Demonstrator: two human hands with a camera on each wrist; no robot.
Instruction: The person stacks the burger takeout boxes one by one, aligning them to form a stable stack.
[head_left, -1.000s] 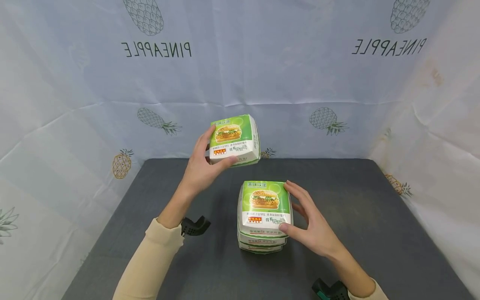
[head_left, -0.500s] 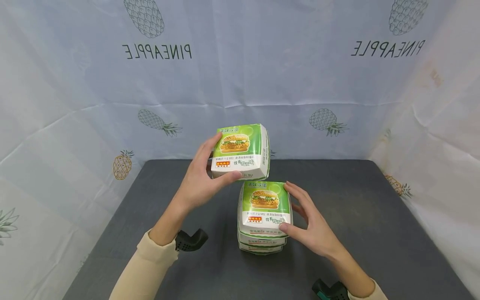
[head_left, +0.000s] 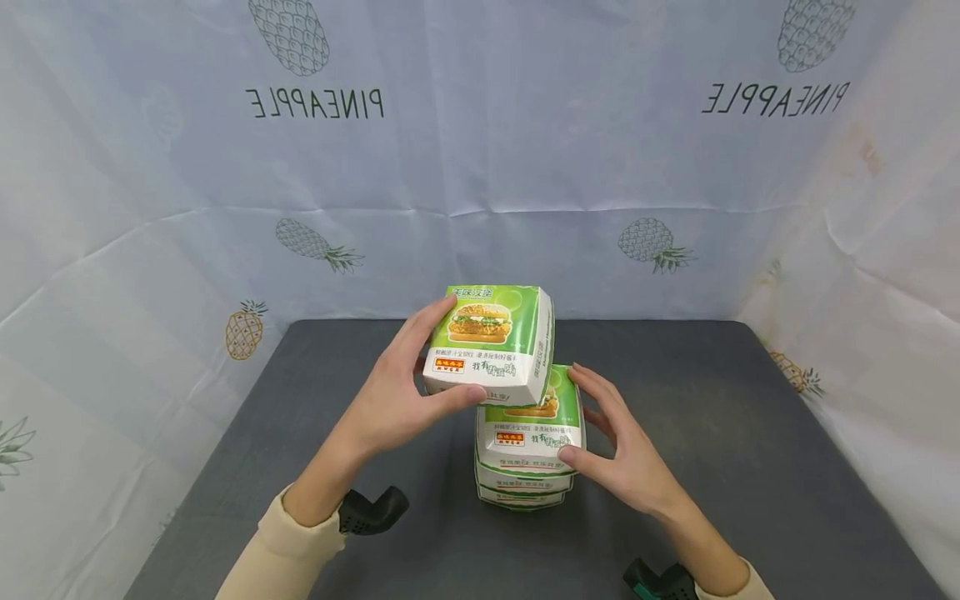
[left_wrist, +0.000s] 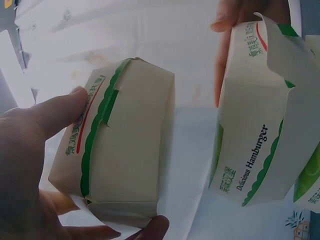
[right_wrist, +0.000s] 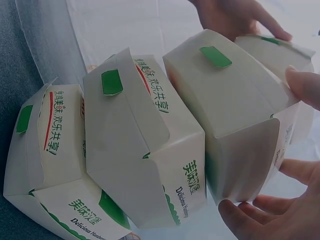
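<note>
My left hand (head_left: 397,396) grips a green and white burger box (head_left: 480,342), thumb on its front and fingers around its far left side. This box hangs tilted above a stack of three similar boxes and hides part of the top one's lid. My right hand (head_left: 630,446) holds the top box (head_left: 525,450) of that stack by its right side, thumb at the front corner. Beneath it, the middle box (right_wrist: 130,125) and bottom box (right_wrist: 45,160) sit slightly offset. In the left wrist view, a gap shows between the held box (left_wrist: 130,135) and the top stacked box (left_wrist: 250,115).
The stack stands on a dark grey table (head_left: 697,400) with rounded far corners. Behind and beside the table hangs a pale cloth (head_left: 525,150) printed with pineapples. Black wrist devices, such as the left one (head_left: 375,510), sit below both hands.
My left hand has brought its burger box down and slightly right, from behind the stack to over the top box's lid. My right hand and the stack stay put.
</note>
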